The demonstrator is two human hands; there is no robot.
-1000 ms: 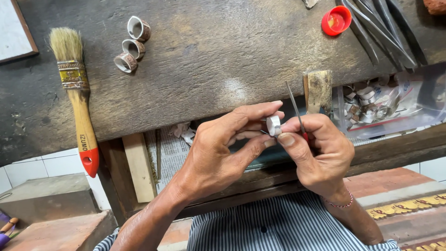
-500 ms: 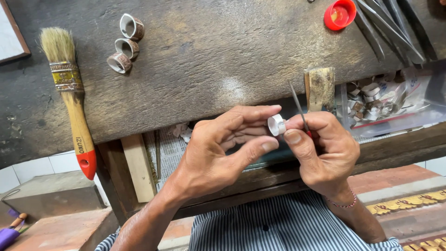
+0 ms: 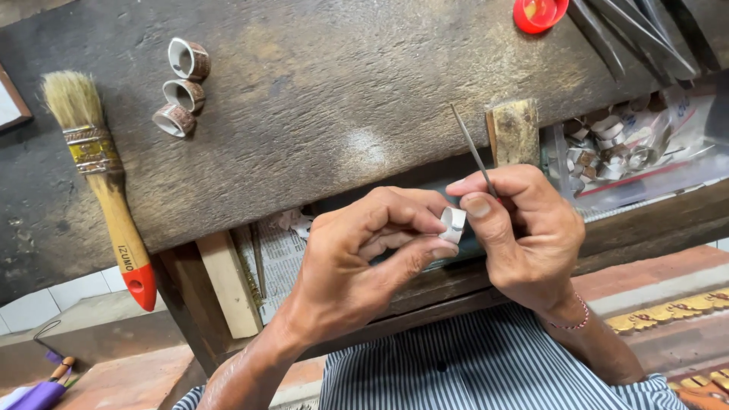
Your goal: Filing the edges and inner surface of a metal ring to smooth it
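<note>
My left hand (image 3: 357, 262) pinches a small silver ring (image 3: 453, 224) between thumb and forefinger, just below the front edge of a dark wooden workbench (image 3: 319, 106). My right hand (image 3: 524, 231) grips a thin metal needle file (image 3: 472, 149) that points up and away, its thumb touching the ring. Both hands meet at the ring, over an open drawer.
Three finished rings (image 3: 181, 87) sit at the bench's back left beside a paintbrush with a red-tipped handle (image 3: 102, 182). A wooden bench peg (image 3: 516, 130), a red cap (image 3: 539, 13), metal tools (image 3: 638, 34) and a tray of silver ring blanks (image 3: 619, 144) lie to the right.
My hands have stayed together on the ring, with the fingers shifting slightly. The view has drifted, so the bench items sit a little higher and further left.
</note>
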